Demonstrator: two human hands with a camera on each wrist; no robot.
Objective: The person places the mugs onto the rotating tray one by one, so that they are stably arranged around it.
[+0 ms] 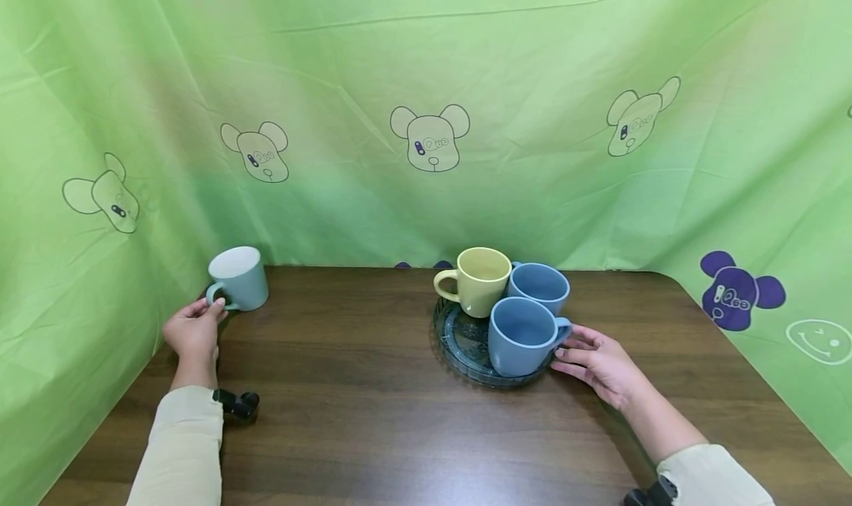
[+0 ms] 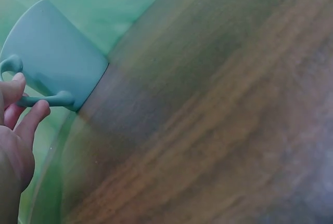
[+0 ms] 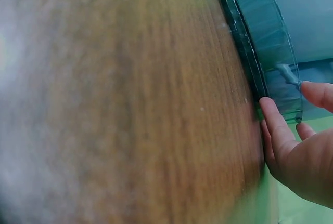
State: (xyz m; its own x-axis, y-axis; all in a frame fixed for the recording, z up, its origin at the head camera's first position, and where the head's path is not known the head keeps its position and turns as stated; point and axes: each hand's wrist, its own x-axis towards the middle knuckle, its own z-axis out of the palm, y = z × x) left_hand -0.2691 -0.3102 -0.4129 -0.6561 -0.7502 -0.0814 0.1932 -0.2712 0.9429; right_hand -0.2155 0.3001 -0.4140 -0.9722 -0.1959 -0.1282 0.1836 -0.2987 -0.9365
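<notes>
At the table's left, my left hand pinches the handle of a teal mug with a white inside; the mug stands upright, and the left wrist view shows fingertips at its handle. On the right, my right hand is at the side of a round, clear blue-green glass tray, its fingers fairly straight. In the right wrist view a fingertip meets the tray's lower edge. On the tray are a yellow mug, a blue mug in front, its handle above my right hand, and another blue mug behind.
The brown wooden table has a rounded far right corner. A green curtain printed with bear heads hangs along its back and sides. The teal mug stands near the far left edge, well apart from the tray.
</notes>
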